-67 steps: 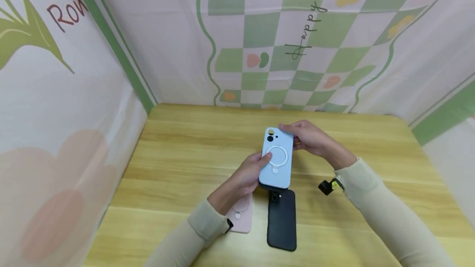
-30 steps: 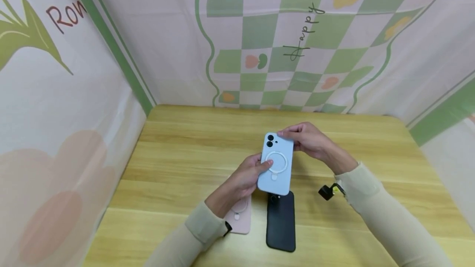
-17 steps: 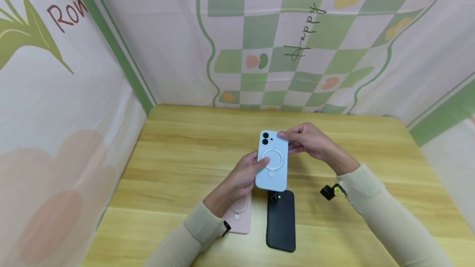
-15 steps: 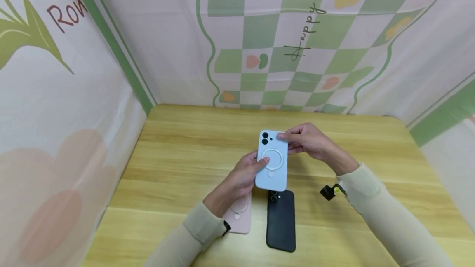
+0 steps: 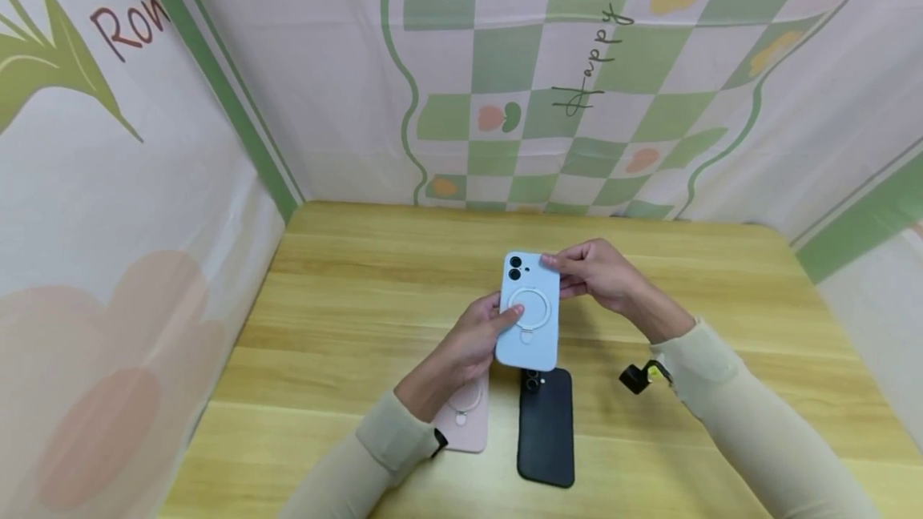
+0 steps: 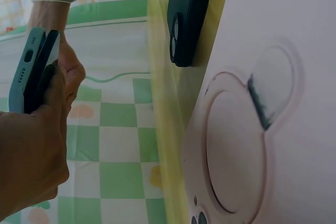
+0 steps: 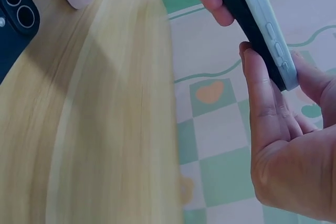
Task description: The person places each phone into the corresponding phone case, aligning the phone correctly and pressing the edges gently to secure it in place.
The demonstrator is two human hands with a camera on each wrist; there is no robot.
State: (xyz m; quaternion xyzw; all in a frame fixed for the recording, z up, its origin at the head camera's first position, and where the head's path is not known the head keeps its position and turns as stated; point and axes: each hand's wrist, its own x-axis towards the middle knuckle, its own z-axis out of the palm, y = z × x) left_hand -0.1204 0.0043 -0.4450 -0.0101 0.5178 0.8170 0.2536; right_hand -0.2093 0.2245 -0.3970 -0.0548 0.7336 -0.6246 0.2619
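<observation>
A light blue phone case with a white ring is held up over the table, two dark lenses showing in its camera cutout. A dark phone lies against the case's inner side; both wrist views show the two layers slightly apart along part of the edge. My left hand grips the case and phone from the left, thumb on the ring. At the upper right corner my right hand pinches them, its thumb on the case back and fingers behind.
On the wooden table lies a black phone or phone case, just below the held case. Left of it is a pink phone case, partly hidden by my left forearm. Patterned cloth hangs behind the table.
Earlier the case sat offset on the phone, whose dark end stuck out below; now both lenses line up with the cutout. The pair has shifted slightly left. Both hands keep hold.
</observation>
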